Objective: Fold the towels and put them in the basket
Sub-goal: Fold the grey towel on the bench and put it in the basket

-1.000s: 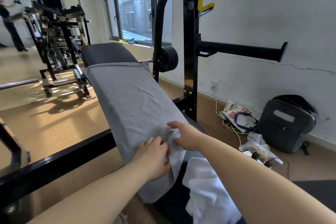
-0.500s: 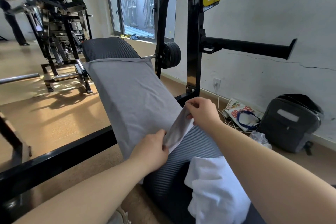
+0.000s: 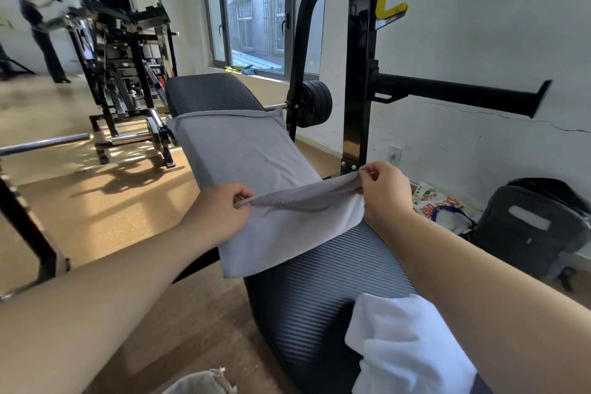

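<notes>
Head view, mid-frame: near edge of grey towel [image 3: 256, 163] pinched in curled fingers [image 3: 239, 194], left hand [image 3: 217, 214] and right hand [image 3: 383, 192] at opposite corners; long axis up the bench [image 3: 335, 265], away from both hands.

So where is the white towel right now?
Head view, lower right: the white towel lies on the near end of the black bench, closer than the grey towel.

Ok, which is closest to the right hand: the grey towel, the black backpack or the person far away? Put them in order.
1. The grey towel: pinched by the right hand, straight ahead on the bench.
2. The black backpack: low down, off to the right.
3. The person: far left, across the room.
</notes>
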### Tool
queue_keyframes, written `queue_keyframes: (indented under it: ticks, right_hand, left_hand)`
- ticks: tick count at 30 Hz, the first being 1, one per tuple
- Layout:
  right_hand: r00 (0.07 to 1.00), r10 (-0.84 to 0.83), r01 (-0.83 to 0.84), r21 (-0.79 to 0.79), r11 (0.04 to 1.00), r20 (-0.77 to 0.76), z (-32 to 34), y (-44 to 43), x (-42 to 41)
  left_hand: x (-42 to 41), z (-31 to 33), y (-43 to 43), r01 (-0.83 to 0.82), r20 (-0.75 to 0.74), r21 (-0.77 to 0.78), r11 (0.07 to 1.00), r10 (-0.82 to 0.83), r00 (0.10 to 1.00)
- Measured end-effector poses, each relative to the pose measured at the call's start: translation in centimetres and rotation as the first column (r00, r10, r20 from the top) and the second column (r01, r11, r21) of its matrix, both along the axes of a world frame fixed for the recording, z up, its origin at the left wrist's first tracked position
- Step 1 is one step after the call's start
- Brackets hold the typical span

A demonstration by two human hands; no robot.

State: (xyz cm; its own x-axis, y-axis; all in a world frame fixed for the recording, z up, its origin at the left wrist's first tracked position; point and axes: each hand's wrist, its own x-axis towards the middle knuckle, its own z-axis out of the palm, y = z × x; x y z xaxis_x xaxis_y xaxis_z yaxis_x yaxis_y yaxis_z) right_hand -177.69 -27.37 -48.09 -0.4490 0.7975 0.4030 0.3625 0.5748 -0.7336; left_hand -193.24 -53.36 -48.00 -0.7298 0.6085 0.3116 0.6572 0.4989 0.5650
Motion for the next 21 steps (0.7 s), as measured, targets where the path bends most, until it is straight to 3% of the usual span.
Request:
queue_keyframes:
  ticks: [6,21]
  right_hand:
    - [0.999,-0.017,0.017,0.026,1.0,-0.029,1.3,0.3,-2.7]
    - [0.992,0.05,-0.039,0.094,0.995,-0.117,5.4,0.9,-15.2]
  left_hand:
    - [-4.0,1.6,-2.0,-0.054,-0.058,0.105,0.993,0.06,0.997]
    - [-14.5,3.4,-2.5,-0.159,-0.044,0.38,0.911,0.19,0.981]
